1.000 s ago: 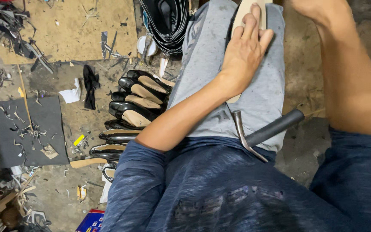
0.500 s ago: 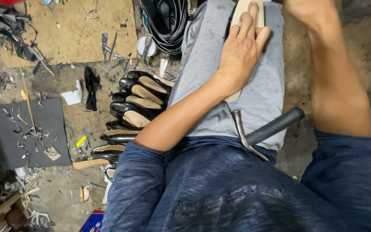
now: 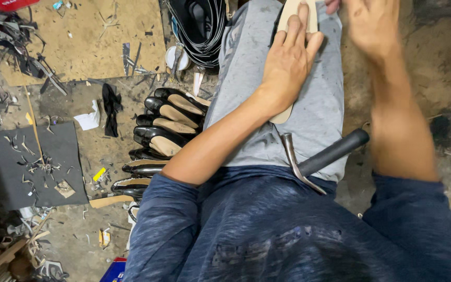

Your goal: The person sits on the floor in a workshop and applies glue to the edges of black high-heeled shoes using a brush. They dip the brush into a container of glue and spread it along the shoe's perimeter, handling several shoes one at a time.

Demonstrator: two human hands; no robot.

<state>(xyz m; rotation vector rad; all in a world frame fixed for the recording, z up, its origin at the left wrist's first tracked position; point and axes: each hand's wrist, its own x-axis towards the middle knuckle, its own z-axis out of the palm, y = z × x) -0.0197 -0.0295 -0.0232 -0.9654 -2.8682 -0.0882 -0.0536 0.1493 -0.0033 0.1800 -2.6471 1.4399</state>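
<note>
Tan insole [image 3: 299, 15] lies pinned under the flat, open left hand [image 3: 288, 62]; right hand [image 3: 371, 26]'s grip unclear.

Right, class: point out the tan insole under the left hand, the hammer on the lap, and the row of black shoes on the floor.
tan insole [image 3: 282, 116], head view, its rounded lower end.
hammer [image 3: 333, 152], head view, middle of the dark handle.
row of black shoes [image 3: 168, 125], head view, a shoe mid-row.
</note>
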